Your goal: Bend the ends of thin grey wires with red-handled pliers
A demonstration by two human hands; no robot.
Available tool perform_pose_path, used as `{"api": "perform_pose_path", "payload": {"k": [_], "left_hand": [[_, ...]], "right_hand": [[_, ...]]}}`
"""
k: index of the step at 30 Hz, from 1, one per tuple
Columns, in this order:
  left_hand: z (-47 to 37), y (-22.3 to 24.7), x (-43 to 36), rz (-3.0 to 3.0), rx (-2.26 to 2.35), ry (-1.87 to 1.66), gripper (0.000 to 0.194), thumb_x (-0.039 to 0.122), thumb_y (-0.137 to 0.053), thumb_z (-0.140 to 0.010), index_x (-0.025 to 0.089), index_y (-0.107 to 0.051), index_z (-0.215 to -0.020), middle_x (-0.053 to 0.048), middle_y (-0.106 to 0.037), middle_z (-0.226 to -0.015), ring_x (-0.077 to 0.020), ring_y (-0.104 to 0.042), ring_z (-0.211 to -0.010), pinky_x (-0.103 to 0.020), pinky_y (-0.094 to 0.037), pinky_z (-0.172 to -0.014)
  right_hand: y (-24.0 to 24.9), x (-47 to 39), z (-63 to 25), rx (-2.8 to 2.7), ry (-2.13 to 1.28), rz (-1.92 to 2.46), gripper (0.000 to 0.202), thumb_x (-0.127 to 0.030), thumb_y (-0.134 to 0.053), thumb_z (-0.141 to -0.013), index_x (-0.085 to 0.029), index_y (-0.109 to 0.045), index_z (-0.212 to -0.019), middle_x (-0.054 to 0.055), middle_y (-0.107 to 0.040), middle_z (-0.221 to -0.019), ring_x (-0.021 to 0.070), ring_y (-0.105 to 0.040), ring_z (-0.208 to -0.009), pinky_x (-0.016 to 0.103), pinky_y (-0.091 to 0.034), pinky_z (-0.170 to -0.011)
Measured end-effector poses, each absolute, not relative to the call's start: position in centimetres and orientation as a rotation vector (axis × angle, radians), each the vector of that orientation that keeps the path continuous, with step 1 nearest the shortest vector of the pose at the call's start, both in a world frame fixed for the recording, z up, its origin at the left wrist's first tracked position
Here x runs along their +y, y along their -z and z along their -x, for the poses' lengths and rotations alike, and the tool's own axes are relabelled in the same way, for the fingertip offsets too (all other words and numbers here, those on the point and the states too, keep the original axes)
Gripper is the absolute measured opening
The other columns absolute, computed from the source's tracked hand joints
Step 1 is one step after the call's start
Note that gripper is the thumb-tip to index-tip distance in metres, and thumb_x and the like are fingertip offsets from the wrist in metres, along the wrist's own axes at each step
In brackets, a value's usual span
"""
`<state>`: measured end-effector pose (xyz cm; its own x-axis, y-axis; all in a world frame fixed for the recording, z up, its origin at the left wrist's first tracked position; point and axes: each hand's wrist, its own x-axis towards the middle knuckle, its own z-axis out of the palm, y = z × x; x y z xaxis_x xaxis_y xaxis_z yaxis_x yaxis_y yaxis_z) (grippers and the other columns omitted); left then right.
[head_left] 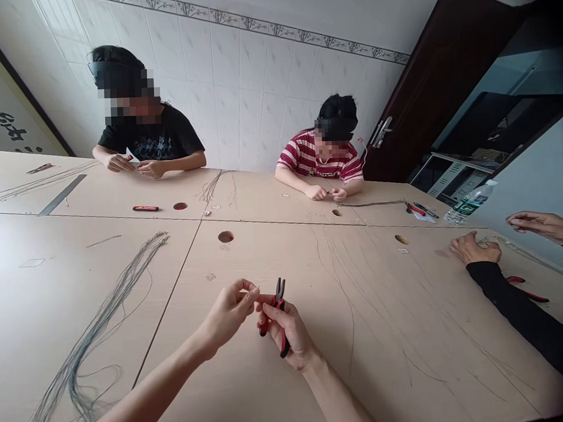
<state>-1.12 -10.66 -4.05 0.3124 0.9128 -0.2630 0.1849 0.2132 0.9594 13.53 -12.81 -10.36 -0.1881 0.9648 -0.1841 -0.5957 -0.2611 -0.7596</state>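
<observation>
In my right hand (288, 334) is a pair of pliers (280, 306) with red and black handles, its jaws pointing up and slightly apart. My left hand (234, 308) is closed in a pinch just left of the pliers, its fingertips close to those of my right hand. Whatever sits in that pinch is too small to make out. Both hands are above the wooden table (222, 373). Left of them lies a long bundle of thin grey-green cords (113, 297). Several single thin cords (349, 295) are spread over the table to the right.
Two people (152, 135) sit across the table, working with their hands. At right, another person's dark sleeve (516, 307) and hands reach in near red-handled pliers (534, 294). A water bottle (470, 203) stands at the far right. Round holes (226, 237) pierce the tabletop.
</observation>
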Motion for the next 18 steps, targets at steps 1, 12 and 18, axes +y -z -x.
{"api": "perform_pose_path", "payload": {"k": [1, 12, 18], "left_hand": [[0.9, 4.3, -10.7, -1.301, 1.169, -0.726, 0.046, 0.067, -0.055, -0.078, 0.022, -0.047, -0.079, 0.007, -0.038, -0.056, -0.0110, -0.028, -0.050, -0.026, -0.018, -0.049], [0.2, 5.8, -9.5, -1.569, 1.310, -0.700, 0.025, 0.044, -0.042, -0.091, 0.023, -0.046, -0.077, 0.003, -0.053, -0.058, -0.0147, -0.040, -0.052, -0.027, -0.026, -0.051], [0.6, 5.4, -8.8, -1.605, 1.358, -0.713, 0.027, 0.045, -0.040, -0.092, 0.023, -0.045, -0.077, 0.009, -0.034, -0.053, -0.0128, -0.028, -0.050, -0.026, -0.019, -0.050]], "right_hand": [[10.4, -12.8, -13.2, -0.640, -1.682, 0.811, 0.031, -0.036, -0.082, -0.070, -0.014, -0.077, -0.092, 0.003, -0.063, -0.076, 0.0111, -0.052, -0.063, 0.026, -0.039, -0.060], [9.5, -11.1, -10.8, -0.467, -1.490, 0.978, 0.031, -0.045, -0.081, -0.071, -0.017, -0.070, -0.079, -0.001, -0.056, -0.067, 0.0107, -0.043, -0.060, 0.024, -0.035, -0.058], [8.6, -9.7, -10.7, -0.458, -1.457, 1.004, 0.028, -0.039, -0.082, -0.069, -0.018, -0.063, -0.069, -0.003, -0.051, -0.064, 0.0097, -0.041, -0.060, 0.023, -0.035, -0.057]]}}
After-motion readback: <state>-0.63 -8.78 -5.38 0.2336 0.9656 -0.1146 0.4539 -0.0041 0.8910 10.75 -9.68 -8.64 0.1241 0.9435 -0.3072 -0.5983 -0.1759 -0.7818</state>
